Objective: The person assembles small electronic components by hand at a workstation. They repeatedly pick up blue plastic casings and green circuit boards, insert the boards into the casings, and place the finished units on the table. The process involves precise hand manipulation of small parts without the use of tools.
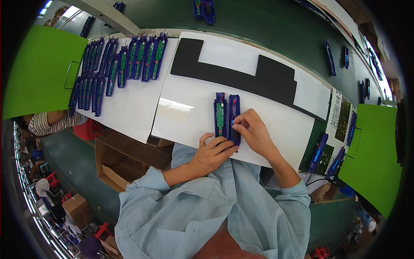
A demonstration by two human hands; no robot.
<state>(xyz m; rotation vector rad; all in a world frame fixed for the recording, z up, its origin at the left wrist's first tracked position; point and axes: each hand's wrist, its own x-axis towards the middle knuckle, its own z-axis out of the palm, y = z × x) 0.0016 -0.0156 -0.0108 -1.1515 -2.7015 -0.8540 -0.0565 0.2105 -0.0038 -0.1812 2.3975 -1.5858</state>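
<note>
Before me on the white work surface lie two long dark-blue plastic housing halves, side by side and lengthwise. The left housing half (219, 116) holds a narrow green circuit board (220, 113). In the right housing half (234, 103) a red wire runs along the inside. My left hand (211, 154) is across the near ends of both halves, its thumb at the left side and its fingers curled over them. My right hand (252, 131) pinches at the middle of the right half, thumb and forefinger together; a bit of light blue shows at the fingertips, too small to name.
Several blue housings with green boards (138, 58) lie in rows at the left. A black flat mat (233, 71) lies beyond my hands. Green panels (45, 71) stand at both sides. More blue housings (318, 153) lie at the right. A cardboard box (116, 162) is below the table's left.
</note>
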